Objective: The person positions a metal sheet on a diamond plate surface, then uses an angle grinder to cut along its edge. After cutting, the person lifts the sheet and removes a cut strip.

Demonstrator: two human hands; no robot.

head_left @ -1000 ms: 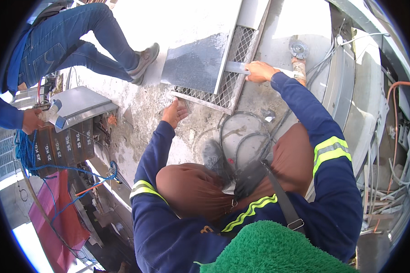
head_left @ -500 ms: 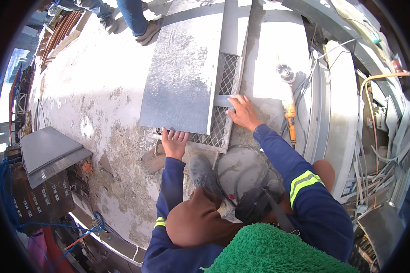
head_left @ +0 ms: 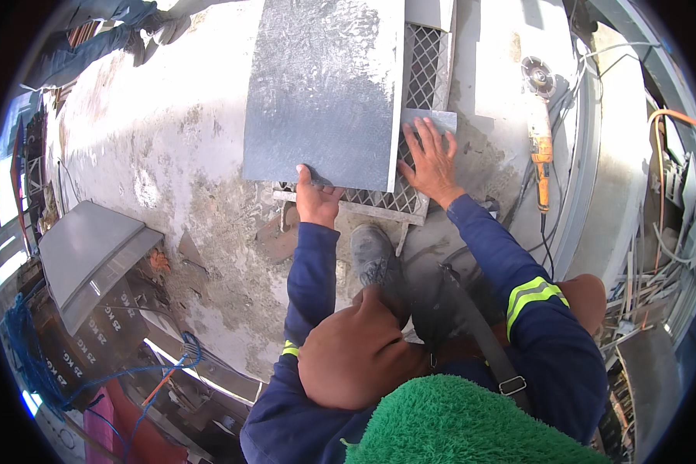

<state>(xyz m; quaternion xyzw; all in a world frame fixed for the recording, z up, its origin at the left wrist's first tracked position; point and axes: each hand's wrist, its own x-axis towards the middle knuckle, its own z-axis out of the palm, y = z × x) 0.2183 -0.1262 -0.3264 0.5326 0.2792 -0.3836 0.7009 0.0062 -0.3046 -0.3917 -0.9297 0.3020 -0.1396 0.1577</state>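
A large grey slab (head_left: 325, 100), with whitish scuffs on its face and a pale cut edge, lies on a metal mesh frame (head_left: 356, 210) in front of me. My left hand (head_left: 317, 203) grips its near edge, thumb on top and fingers underneath, partly hidden. Along the slab's right edge, my right hand (head_left: 435, 164) rests with its fingers stretched and apart. Those fingertips touch a short grey strip (head_left: 441, 121) that sticks out from under the slab across the mesh. My shoe (head_left: 371, 251) stands just nearer than the frame.
An orange angle grinder (head_left: 542, 147) with a disc lies on the right, its cord trailing towards me. Metal lengths and offcuts (head_left: 673, 224) crowd the far right. Grey sheets (head_left: 93, 247) rest on dark boxes at left. Another person's legs (head_left: 93, 50) show at the upper left.
My left thumb has come over the slab's near edge. My right hand has shifted from the strip's outer end to the slab's edge. The view has shifted; the other person's legs appear farther left.
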